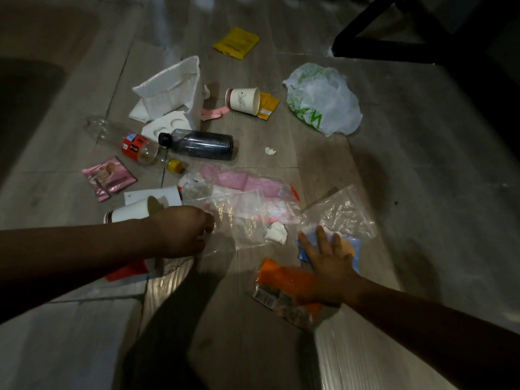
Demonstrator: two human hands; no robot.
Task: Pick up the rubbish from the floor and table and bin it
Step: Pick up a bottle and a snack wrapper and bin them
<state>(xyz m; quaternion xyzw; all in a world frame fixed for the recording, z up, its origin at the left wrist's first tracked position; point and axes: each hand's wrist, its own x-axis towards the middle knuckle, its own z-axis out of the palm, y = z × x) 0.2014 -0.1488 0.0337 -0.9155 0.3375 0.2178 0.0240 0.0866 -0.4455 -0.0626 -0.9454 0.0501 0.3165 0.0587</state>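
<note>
Rubbish lies scattered on the grey plank floor. My left hand (183, 232) is closed, its fingers pinching the edge of a clear plastic bag (242, 218). My right hand (329, 263) is spread flat with fingers apart, resting over an orange wrapper (278, 280) and a blue packet (305, 253). A crumpled white tissue (277, 232) sits between the hands. Another clear bag (340, 212) lies just beyond my right fingers. A dark bottle (199, 144), a clear bottle with a red label (135, 146) and a paper cup (243, 101) lie further away.
A white bag (171, 91), a green-printed plastic bag (323, 99), a yellow packet (236, 42) and a pink sachet (108, 177) lie around. A second paper cup (126, 213) sits by my left wrist. Dark furniture legs (394, 49) stand at the far right.
</note>
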